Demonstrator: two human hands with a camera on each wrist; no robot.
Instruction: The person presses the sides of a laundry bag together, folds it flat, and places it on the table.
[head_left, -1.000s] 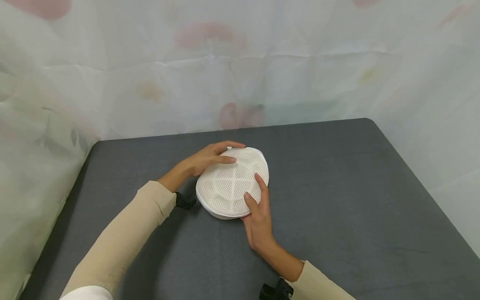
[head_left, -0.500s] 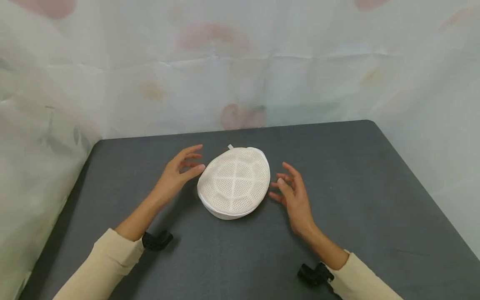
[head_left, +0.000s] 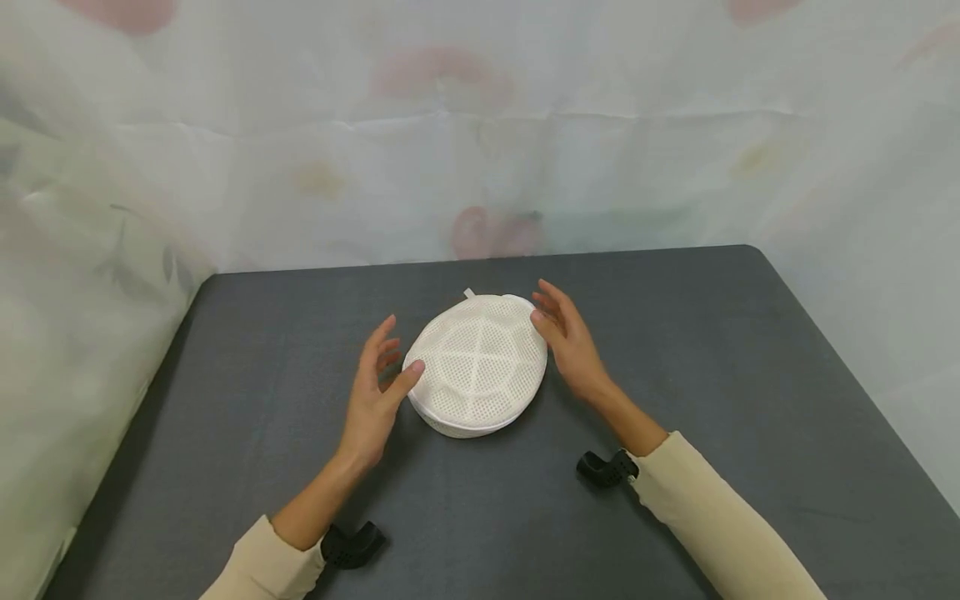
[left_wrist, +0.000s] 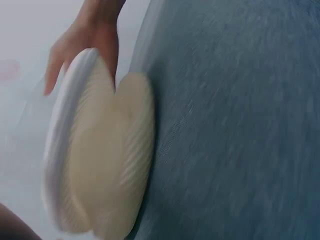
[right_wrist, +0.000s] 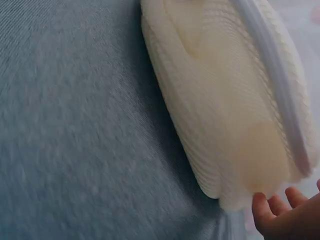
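Note:
A round white mesh pouch (head_left: 477, 367) lies flat on the dark grey table (head_left: 712, 375), with a small tab at its far edge. My left hand (head_left: 378, 392) stands at its near-left side with fingers straight, and the thumb tip touches the rim. My right hand (head_left: 566, 337) is at the far-right rim, fingers relaxed and touching the edge. The left wrist view shows the pouch (left_wrist: 100, 160) side-on, with the right hand (left_wrist: 85, 45) beyond it. In the right wrist view the pouch (right_wrist: 225, 100) fills the frame, with the left hand's fingertips (right_wrist: 280, 210) past it.
A pale floral sheet (head_left: 480, 125) hangs behind and to both sides of the table. Black wrist camera mounts (head_left: 352, 543) (head_left: 603, 467) sit under my sleeves. Bare table surface surrounds the pouch, and the rounded far-right corner (head_left: 750, 250) is in view.
Both hands lay on the pouch a second ago, then lifted off and spread apart. Now they have closed back in, left at the near-left rim and right at the far-right rim.

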